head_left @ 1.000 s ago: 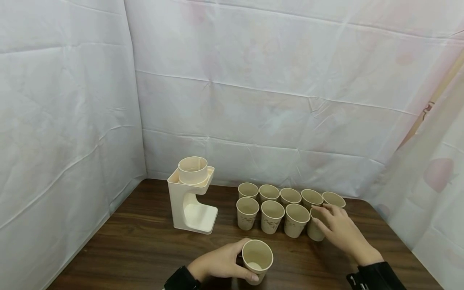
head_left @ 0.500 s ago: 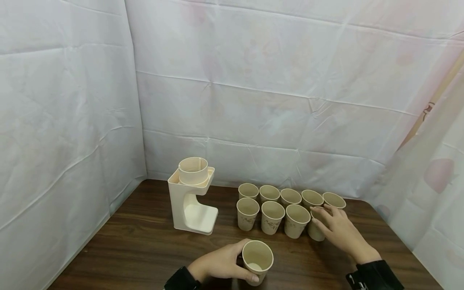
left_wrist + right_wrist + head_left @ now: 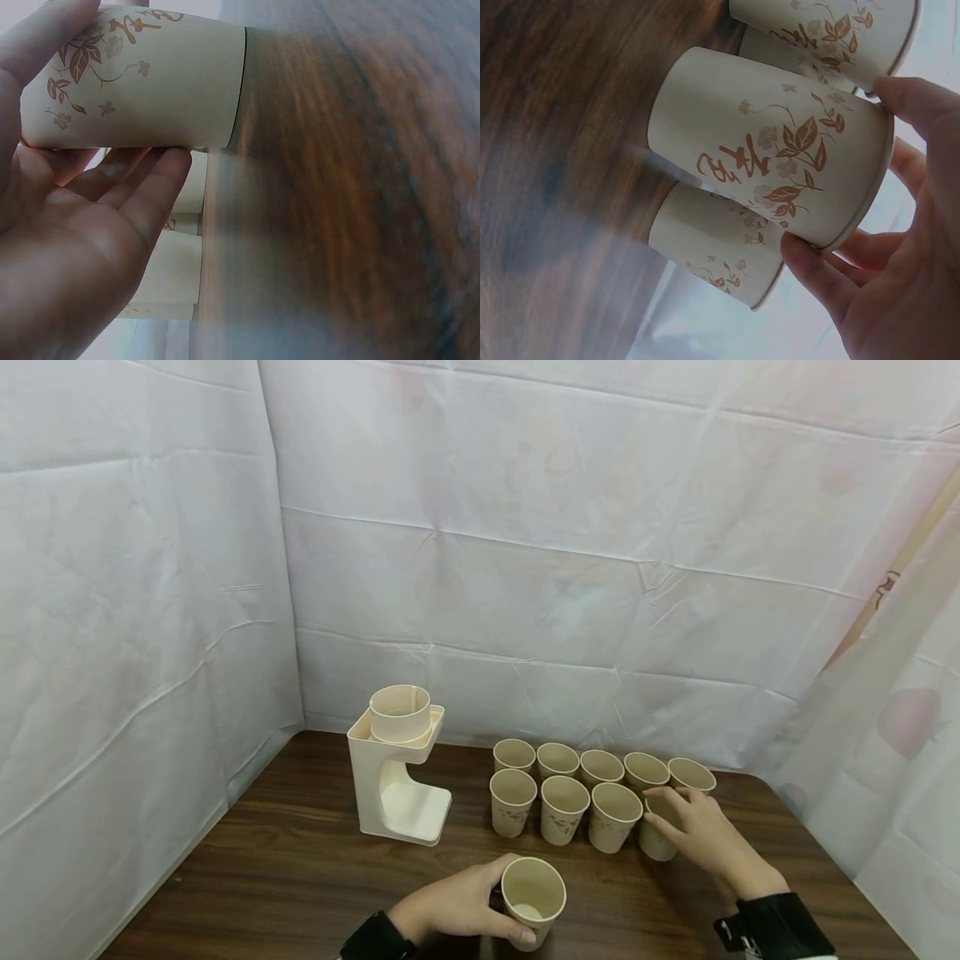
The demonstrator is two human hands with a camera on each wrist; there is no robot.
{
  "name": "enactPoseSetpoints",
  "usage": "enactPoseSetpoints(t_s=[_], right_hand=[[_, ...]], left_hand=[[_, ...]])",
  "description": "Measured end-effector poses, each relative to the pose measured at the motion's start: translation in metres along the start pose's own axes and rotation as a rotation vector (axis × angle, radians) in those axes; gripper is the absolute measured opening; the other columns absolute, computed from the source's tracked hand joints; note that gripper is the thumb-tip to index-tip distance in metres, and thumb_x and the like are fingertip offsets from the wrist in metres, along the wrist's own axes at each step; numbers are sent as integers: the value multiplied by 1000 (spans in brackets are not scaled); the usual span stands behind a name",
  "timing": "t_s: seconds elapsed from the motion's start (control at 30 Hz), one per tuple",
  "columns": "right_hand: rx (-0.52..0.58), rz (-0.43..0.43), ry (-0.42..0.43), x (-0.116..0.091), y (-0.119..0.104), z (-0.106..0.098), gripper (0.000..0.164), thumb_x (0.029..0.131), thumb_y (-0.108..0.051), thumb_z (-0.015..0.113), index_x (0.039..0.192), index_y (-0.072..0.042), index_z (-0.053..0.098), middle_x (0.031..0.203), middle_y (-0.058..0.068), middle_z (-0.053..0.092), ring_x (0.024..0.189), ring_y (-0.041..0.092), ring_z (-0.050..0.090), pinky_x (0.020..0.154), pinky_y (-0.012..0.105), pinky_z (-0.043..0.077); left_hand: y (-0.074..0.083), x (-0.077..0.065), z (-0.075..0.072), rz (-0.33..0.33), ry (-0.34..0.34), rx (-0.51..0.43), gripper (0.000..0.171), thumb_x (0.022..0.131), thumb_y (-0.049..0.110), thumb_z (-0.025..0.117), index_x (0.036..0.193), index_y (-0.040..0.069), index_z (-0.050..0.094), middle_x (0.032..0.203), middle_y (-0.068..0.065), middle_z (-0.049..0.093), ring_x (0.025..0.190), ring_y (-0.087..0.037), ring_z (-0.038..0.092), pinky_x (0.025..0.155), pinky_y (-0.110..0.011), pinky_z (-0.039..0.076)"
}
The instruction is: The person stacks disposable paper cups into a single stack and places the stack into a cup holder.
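My left hand (image 3: 471, 902) grips a beige paper cup (image 3: 534, 893), thumb on one side and fingers around the other. That cup stands upright near the front of the table, and brown leaf print shows on its side in the left wrist view. At the right end of the front row, my right hand (image 3: 708, 837) holds another paper cup (image 3: 772, 150) near its rim, between thumb and fingers. This cup stands almost against its left neighbour (image 3: 613, 818). The palm side of the right hand is hidden in the head view.
Several more paper cups (image 3: 564, 810) stand in two rows at the back right. A cream stand (image 3: 371, 777) with a round holder (image 3: 400, 714) on top is to their left. White cloth (image 3: 525, 568) hangs behind the wooden table (image 3: 285, 860).
The right hand's cup has shifted very slightly right and toward the front, with the fingers closing more around its rim. The left hand and its cup hold still.
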State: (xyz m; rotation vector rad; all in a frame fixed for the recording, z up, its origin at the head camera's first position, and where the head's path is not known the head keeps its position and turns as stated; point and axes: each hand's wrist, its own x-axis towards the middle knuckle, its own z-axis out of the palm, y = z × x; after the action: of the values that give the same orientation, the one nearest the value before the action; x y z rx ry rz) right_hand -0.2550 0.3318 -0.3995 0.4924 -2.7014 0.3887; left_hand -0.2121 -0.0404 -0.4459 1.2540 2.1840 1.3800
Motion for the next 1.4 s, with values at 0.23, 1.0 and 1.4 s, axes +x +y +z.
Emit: enactPoseSetpoints(t_s=[0.23, 1.0, 1.4], right_hand=[[9, 12, -37, 1, 1, -1, 39, 88, -38, 62, 120, -16, 56, 111, 34, 51, 101, 54, 47, 73, 66, 44], [48, -11, -86, -7, -3, -23, 41, 88, -38, 63, 123, -19, 55, 113, 29, 49, 102, 43, 49, 72, 59, 45], [55, -60, -54, -9, -19, -44, 39, 83, -30, 69, 119, -19, 58, 109, 24, 51, 101, 37, 50, 73, 58, 46]], left_hand=[[2, 0, -1, -8, -12, -22, 63, 78, 35, 75, 130, 25, 41, 118, 2, 59, 110, -11, 51, 97, -34, 42], [2, 0, 0, -8, -4, -20, 62, 77, 35, 75, 129, 25, 42, 118, 3, 59, 109, -10, 51, 97, -33, 41], [2, 0, 0, -7, 0, 3, 63, 77, 37, 75, 130, 25, 42, 117, 4, 59, 109, -8, 51, 95, -31, 42]])
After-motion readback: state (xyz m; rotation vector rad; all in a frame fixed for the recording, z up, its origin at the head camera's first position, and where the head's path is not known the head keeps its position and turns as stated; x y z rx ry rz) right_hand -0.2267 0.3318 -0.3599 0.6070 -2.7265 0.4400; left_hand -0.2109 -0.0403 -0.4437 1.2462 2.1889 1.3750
